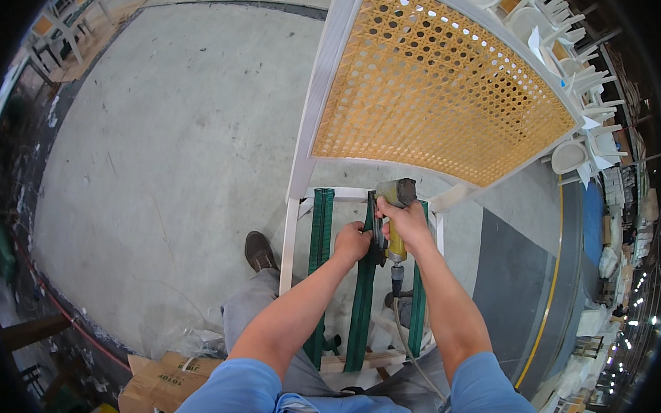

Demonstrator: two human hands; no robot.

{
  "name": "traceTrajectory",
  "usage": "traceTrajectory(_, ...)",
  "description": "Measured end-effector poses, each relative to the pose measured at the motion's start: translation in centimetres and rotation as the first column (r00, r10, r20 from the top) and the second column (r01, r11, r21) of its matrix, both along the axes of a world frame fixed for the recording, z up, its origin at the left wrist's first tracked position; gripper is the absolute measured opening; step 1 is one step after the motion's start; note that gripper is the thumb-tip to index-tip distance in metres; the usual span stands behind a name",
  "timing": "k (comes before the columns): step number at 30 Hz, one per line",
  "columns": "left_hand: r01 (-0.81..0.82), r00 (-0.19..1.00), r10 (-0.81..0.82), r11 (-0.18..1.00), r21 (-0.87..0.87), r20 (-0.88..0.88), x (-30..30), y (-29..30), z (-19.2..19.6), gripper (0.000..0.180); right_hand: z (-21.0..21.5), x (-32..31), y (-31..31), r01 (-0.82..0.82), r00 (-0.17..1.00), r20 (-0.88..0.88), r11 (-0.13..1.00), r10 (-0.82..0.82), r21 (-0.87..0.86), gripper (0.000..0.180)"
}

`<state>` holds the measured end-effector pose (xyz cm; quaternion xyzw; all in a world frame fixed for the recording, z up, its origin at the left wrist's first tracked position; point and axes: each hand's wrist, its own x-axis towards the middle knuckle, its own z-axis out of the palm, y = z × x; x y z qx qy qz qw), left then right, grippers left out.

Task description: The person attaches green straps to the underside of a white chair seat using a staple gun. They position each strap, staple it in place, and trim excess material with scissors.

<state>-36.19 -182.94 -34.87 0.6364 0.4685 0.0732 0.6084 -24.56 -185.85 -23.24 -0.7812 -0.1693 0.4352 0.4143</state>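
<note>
A pale wooden chair frame (290,238) stands before me, with a woven cane back panel (445,85) rising at its far side. Green webbing straps run from front to back across the seat opening. My right hand (411,229) is wrapped around a yellow and grey air staple gun (397,242), its head over the far seat rail near the middle strap. At that strap's far part, my left hand (352,243) has its fingers closed on the green webbing strap (359,313). The fingertips and the gun's nose are partly hidden.
An air hose (406,337) trails from the gun toward my lap. My shoe (259,251) is left of the frame. A cardboard box (166,385) sits at the lower left. White chairs (572,156) are stacked at the far right, past a yellow floor line (546,315).
</note>
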Motion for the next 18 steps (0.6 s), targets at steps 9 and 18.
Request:
traceTrajectory(9, -0.044, 0.997, 0.046, 0.999, -0.024, 0.062, 0.2, 0.1, -0.7, 0.025, -0.6, -0.2, -0.7, 0.01, 1.0, -0.011, 1.0, -0.01, 0.018, 0.026)
traceTrajectory(18, -0.045, 0.996, 0.052, 0.995, -0.09, 0.068, 0.0, 0.6, -0.3, 0.022, 0.3, 0.0, -0.4, 0.011, 0.997, 0.075, 0.999, -0.007, -0.048, 0.028)
